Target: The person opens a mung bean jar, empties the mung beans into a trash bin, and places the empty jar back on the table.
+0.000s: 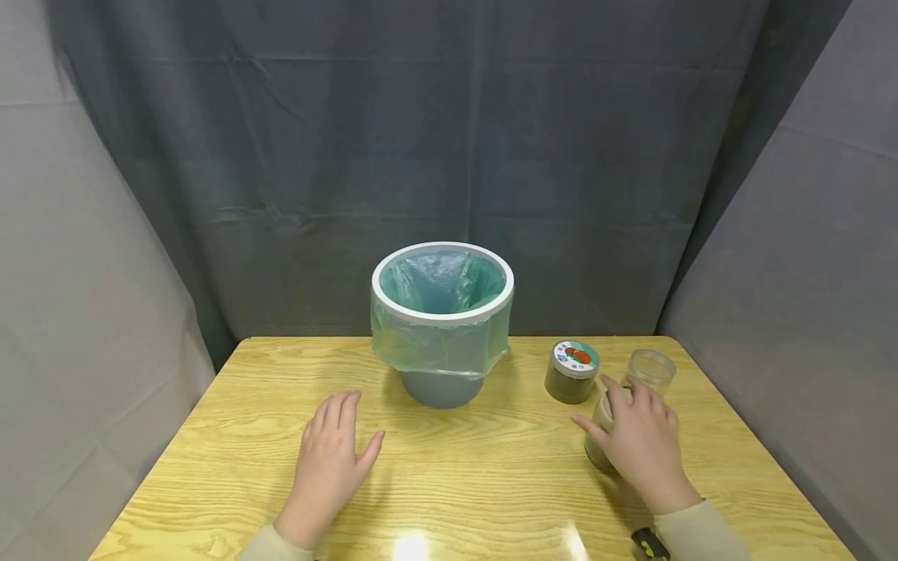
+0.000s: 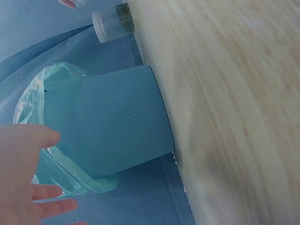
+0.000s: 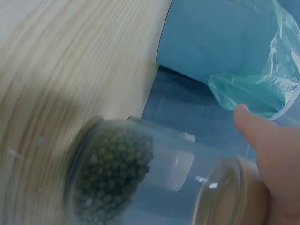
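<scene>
My right hand [image 1: 641, 440] is over a clear jar [image 1: 598, 456] at the right of the table, its thumb held out to the side. In the right wrist view this jar [image 3: 112, 173] stands upright with small green beans in its lower part, and the hand [image 3: 281, 159] is beside its top. My left hand [image 1: 328, 460] is over the table's left half with fingers extended, holding nothing. Near it is a grey bin [image 1: 440, 389], lined with a green plastic bag [image 1: 400, 343] under a white rim.
A second jar [image 1: 571, 382], with a tomato picture on its lid, stands behind the right hand. Farther right is a clear round container [image 1: 652, 368], partly hidden by the fingers. Grey cloth [image 1: 351, 156] hangs behind the wooden table [image 1: 449, 475]. A dark object [image 1: 650, 543] lies by the right sleeve.
</scene>
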Tool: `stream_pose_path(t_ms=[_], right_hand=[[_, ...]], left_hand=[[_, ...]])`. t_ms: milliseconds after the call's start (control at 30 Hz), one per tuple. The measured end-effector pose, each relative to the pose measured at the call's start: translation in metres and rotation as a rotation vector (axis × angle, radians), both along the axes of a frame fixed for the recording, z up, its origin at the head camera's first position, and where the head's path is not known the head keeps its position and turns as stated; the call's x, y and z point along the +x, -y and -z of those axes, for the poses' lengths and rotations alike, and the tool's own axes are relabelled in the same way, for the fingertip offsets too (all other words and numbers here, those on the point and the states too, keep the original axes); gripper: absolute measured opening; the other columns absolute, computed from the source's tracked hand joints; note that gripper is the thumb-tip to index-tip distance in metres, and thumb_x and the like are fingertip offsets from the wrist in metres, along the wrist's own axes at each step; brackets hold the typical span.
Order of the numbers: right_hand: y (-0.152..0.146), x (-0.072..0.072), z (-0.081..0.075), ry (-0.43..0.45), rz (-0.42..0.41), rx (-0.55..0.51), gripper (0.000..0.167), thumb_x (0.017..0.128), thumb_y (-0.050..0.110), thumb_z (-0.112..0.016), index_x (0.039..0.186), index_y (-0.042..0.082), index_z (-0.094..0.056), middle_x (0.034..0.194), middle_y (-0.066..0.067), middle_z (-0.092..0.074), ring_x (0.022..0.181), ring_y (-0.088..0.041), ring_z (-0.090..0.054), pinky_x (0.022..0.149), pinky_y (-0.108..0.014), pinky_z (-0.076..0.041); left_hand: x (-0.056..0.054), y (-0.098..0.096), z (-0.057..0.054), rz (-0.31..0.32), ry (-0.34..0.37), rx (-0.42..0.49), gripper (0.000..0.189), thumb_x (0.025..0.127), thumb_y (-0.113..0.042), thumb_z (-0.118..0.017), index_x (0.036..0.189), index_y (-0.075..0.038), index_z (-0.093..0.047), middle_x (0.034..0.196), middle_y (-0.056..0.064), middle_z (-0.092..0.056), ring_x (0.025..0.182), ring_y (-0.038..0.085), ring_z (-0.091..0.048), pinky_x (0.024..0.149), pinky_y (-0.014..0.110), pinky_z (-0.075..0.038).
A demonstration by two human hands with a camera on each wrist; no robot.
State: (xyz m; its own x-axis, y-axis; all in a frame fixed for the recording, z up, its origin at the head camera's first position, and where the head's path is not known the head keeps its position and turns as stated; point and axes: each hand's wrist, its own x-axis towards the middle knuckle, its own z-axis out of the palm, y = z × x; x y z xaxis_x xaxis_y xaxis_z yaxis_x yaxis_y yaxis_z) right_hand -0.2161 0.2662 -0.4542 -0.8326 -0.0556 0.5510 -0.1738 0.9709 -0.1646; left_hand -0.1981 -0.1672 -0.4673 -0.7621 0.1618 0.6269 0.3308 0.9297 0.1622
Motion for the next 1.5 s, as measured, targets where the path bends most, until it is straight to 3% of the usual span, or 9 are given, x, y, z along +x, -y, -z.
stream_pose_path(t_ms=[200,500,633,1133,1500], right_hand=[[-0.006,-0.001,0.001,0.038,-0.001,0.001,0.078,0.083,0.055,-0.080,0.136,0.001,-0.060,0.123,-0.037,-0.059,0.107,-0.062,-0.058,0.076,-0.075,-0.047],[-0.015,0.002,-0.009,0.261,-0.015,-0.068,0.085,0.090,0.059,-0.072,0.146,0.000,-0.050,0.132,-0.041,-0.051,0.109,-0.065,-0.055,0.073,-0.073,-0.050],[-0.017,0.001,-0.012,0.309,-0.025,-0.089,0.087,0.091,0.058,-0.072,0.148,-0.002,-0.047,0.133,-0.044,-0.047,0.109,-0.066,-0.053,0.077,-0.072,-0.049],[-0.019,-0.002,-0.009,0.274,-0.003,-0.124,0.081,0.088,0.050,-0.079,0.143,-0.003,-0.052,0.127,-0.043,-0.051,0.103,-0.065,-0.055,0.076,-0.070,-0.049],[-0.019,0.000,0.000,0.184,-0.011,-0.152,0.075,0.085,0.045,-0.083,0.138,-0.002,-0.056,0.120,-0.038,-0.054,0.098,-0.063,-0.055,0.073,-0.070,-0.048]], left_hand=[[0.000,-0.002,-0.001,-0.005,0.018,-0.001,0.073,0.086,-0.036,-0.082,0.139,0.005,-0.053,0.131,0.020,-0.060,0.123,0.041,-0.057,0.100,0.056,-0.051],[0.000,-0.002,0.000,-0.008,0.014,-0.006,0.073,0.085,-0.035,-0.084,0.138,0.005,-0.053,0.130,0.020,-0.061,0.122,0.040,-0.058,0.099,0.055,-0.052],[0.001,-0.001,0.001,-0.004,0.005,-0.015,0.073,0.085,-0.035,-0.085,0.137,0.005,-0.053,0.129,0.020,-0.061,0.121,0.040,-0.058,0.097,0.055,-0.053],[0.000,0.001,0.002,0.002,-0.006,-0.014,0.073,0.084,-0.034,-0.085,0.137,0.005,-0.054,0.129,0.020,-0.062,0.121,0.039,-0.059,0.095,0.054,-0.054],[0.000,0.002,0.002,-0.020,0.025,0.003,0.070,0.085,-0.033,-0.084,0.137,0.004,-0.055,0.128,0.019,-0.062,0.120,0.039,-0.060,0.094,0.055,-0.055]])
